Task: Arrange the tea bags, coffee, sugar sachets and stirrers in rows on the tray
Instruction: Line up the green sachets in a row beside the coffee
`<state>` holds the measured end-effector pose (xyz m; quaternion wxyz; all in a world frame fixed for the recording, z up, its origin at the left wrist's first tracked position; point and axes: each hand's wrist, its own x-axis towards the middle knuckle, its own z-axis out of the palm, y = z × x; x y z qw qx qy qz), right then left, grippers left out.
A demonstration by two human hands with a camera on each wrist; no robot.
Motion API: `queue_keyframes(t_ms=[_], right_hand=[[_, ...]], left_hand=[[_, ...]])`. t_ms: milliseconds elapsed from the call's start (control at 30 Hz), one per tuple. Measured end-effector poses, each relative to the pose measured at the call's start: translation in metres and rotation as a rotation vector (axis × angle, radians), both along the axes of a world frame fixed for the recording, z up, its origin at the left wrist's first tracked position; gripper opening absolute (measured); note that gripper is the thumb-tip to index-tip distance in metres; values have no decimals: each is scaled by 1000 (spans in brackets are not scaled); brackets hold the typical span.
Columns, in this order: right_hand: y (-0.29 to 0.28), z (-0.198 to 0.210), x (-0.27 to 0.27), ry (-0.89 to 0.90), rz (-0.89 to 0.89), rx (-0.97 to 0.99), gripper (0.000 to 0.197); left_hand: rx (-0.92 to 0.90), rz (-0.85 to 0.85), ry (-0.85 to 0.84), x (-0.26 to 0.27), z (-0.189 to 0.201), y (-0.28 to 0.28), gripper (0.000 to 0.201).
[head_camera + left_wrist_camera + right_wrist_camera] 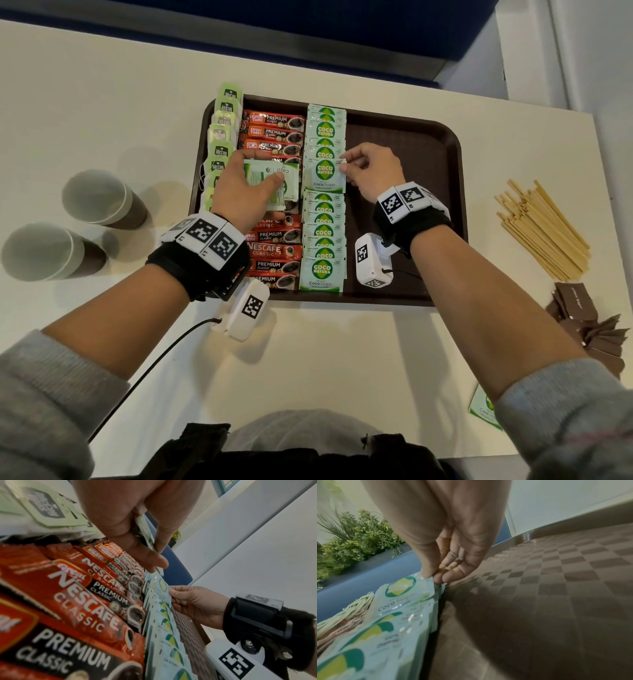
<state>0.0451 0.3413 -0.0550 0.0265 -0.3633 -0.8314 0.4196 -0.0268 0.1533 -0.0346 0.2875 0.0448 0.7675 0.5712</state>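
A brown tray (pixel 411 137) holds three rows: green tea bags (pixel 221 137) at its left edge, red coffee sticks (pixel 274 132) beside them, white-green Coco Sugar sachets (pixel 323 219) in the middle. My left hand (pixel 246 181) hovers over the coffee row and grips a small stack of sugar sachets (pixel 274 178) between thumb and fingers. My right hand (pixel 366 168) pinches the right edge of one sugar sachet (pixel 325 171) lying in the sugar row; the right wrist view shows this sachet (pixel 402 592) pinched at its corner. Wooden stirrers (pixel 544 229) lie in a pile on the table right of the tray.
Two paper cups (pixel 99 198) (pixel 44 251) stand on the white table left of the tray. Brown packets (pixel 589 318) and one more sugar sachet (pixel 483 407) lie at the right front. The tray's right half (pixel 556 588) is bare.
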Motion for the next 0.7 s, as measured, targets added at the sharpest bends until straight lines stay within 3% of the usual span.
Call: queue_keyframes(t_ms=[567, 700], right_hand=[[0, 7, 7, 10, -37, 59, 16], [-10, 17, 6, 50, 40, 60, 19]], left_hand=[[31, -24, -62, 3, 3, 4, 36], [75, -37, -94, 7, 5, 4, 37]])
